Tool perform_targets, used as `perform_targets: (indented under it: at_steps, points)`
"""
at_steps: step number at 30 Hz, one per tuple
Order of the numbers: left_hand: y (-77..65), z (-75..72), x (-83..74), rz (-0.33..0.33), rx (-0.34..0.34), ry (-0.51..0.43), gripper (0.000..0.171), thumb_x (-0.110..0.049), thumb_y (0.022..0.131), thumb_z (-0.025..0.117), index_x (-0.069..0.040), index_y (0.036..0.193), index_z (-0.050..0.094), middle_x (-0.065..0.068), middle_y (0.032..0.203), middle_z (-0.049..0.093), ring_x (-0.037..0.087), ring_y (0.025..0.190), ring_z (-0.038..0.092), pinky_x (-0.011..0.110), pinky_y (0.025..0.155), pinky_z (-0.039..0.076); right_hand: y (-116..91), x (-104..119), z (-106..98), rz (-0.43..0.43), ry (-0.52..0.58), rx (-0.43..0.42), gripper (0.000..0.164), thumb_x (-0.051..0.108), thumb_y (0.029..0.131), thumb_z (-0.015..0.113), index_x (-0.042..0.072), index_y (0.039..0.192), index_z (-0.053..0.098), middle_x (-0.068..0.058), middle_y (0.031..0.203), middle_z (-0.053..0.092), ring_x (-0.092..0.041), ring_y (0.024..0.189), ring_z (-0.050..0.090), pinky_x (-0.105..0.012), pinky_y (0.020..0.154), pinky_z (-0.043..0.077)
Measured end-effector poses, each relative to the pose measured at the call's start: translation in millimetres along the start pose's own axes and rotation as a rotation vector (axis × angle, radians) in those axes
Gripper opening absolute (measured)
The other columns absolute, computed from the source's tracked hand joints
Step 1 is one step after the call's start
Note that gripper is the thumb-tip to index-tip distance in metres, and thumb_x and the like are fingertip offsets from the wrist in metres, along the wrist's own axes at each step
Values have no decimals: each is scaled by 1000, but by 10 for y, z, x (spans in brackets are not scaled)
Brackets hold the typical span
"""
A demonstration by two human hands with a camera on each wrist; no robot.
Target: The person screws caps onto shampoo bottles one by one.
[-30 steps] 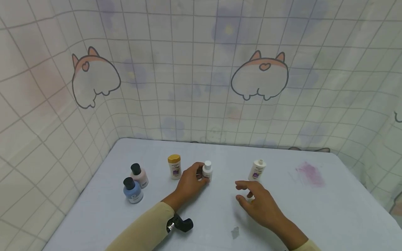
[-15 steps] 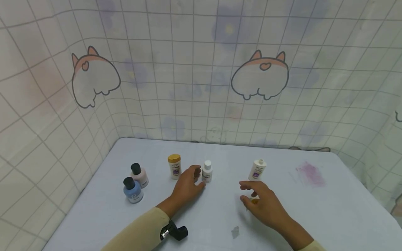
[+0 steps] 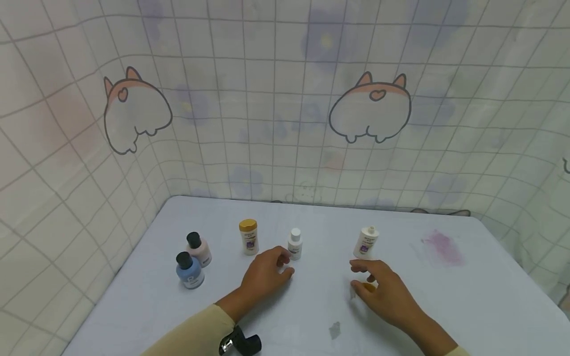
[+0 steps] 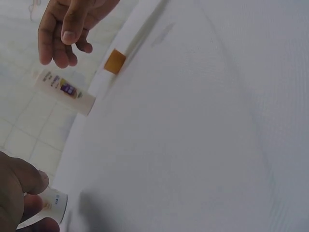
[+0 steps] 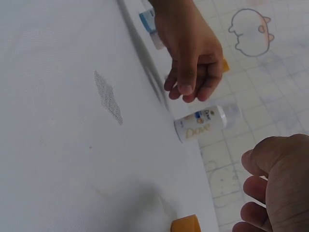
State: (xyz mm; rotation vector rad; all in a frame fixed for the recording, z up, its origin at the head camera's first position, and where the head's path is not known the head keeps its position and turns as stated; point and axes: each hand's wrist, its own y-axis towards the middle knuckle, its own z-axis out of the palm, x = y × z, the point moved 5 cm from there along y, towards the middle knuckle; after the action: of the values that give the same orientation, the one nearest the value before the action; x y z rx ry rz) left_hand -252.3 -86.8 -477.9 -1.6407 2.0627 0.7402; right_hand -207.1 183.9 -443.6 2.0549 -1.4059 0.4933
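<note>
My left hand [image 3: 266,273] hovers over the table with its fingers loosely bent and holds nothing. Close beyond its fingertips stands a small white Dove bottle [image 3: 295,244] with a white cap; its lettering reads clearly on the bottle [image 5: 200,124] in the right wrist view. My right hand [image 3: 388,297], also holding nothing, has thumb and fingers apart above an orange cap [image 4: 115,61]. From the head, the right hand partly covers that orange cap [image 3: 369,287]. Just past this hand stands a white bottle [image 3: 366,243] with a purple label and a narrow bare top.
A white bottle with an orange lid [image 3: 249,237] stands left of the Dove bottle. Farther left are a pink bottle [image 3: 200,251] and a blue bottle [image 3: 190,273], both black-capped. A grey patch [image 3: 335,330] and a pink stain [image 3: 443,248] mark the white table [image 3: 147,311].
My left hand has let go of the Dove bottle and drawn back toward me. The bottle stays standing. My right hand has shifted slightly right, showing more of the orange cap.
</note>
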Motion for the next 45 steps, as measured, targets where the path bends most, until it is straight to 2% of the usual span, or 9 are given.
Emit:
perform_targets:
  at_steps: [6,13,20,26,32,40,45]
  points:
    - [-48,56,-138,93,87,-54,30,-29,80,74,-18,105,63,-15,93,62,3,82,57,24,67,49,-27,-69,-27,44,-5,13,41,24,84,72,36,119,56,10,108,62,-10,84,53,-25,65,48]
    - [-58,151,-331,170,190,-144,32,-30,84,71,-17,111,61,-9,102,63,3,91,57,23,78,50,-62,-140,-56,72,-19,22,39,34,84,71,34,120,57,11,108,62,-9,85,53,-27,68,49]
    - [-3,267,-481,211,244,-232,39,-34,86,69,-17,119,58,-7,112,61,3,101,56,23,86,48,-103,-222,-78,114,-35,47,44,47,82,68,28,121,59,10,109,61,-11,88,54,-30,71,49]
    - [48,348,-566,249,253,-281,42,-36,87,67,-17,123,56,-6,119,59,5,106,55,24,89,48,-129,-279,-81,106,-52,65,48,50,82,67,24,122,60,10,111,60,-13,91,54,-35,75,49]
    - [105,426,-618,267,258,-303,44,-38,88,65,-17,125,54,-6,122,58,5,108,55,25,90,47,-148,-345,-73,96,-72,74,46,49,82,67,24,120,60,10,112,59,-11,89,55,-35,75,50]
    - [207,542,-650,242,255,-337,45,-40,88,65,-20,127,53,-7,123,57,6,109,55,25,89,48,-166,-363,-68,83,-76,73,45,47,81,69,24,119,61,11,110,60,-10,89,55,-33,75,50]
    - [256,578,-664,226,241,-305,48,-42,87,65,-20,127,52,-8,122,57,4,107,54,22,88,48,-175,-351,-73,68,-79,67,42,44,81,71,23,117,62,11,109,61,-9,89,54,-34,76,50]
